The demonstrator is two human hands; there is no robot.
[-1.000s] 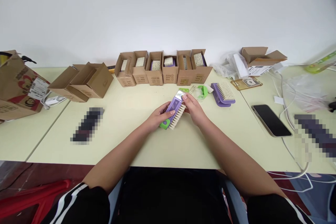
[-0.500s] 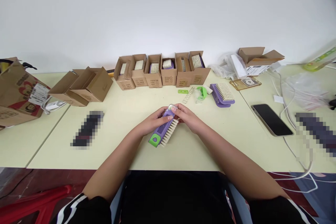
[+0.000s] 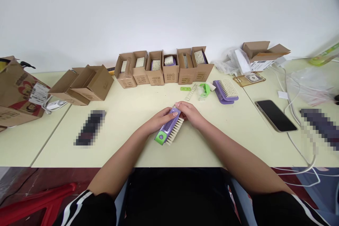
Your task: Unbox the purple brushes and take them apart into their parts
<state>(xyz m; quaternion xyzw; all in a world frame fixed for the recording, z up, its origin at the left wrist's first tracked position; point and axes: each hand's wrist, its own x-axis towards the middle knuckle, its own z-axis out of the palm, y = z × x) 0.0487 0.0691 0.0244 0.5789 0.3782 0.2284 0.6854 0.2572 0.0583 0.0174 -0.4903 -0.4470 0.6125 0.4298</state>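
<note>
Open tabletop [image 3: 127,148] surrounds both hands [image 3: 189,113] gripping a purple scrub brush [image 3: 169,130] near the front edge.

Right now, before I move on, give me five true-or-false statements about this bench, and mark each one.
1. The left hand and right hand both hold one purple brush. True.
2. That brush's green end points toward the wall. False: it points toward the person.
3. A second purple brush lies on the table, bristles up. True.
4. The black smartphone sits inside a cardboard box. False: it lies on the table, to the right of the hands.
5. A row of open cardboard boxes holding brushes stands along the wall. True.
</note>
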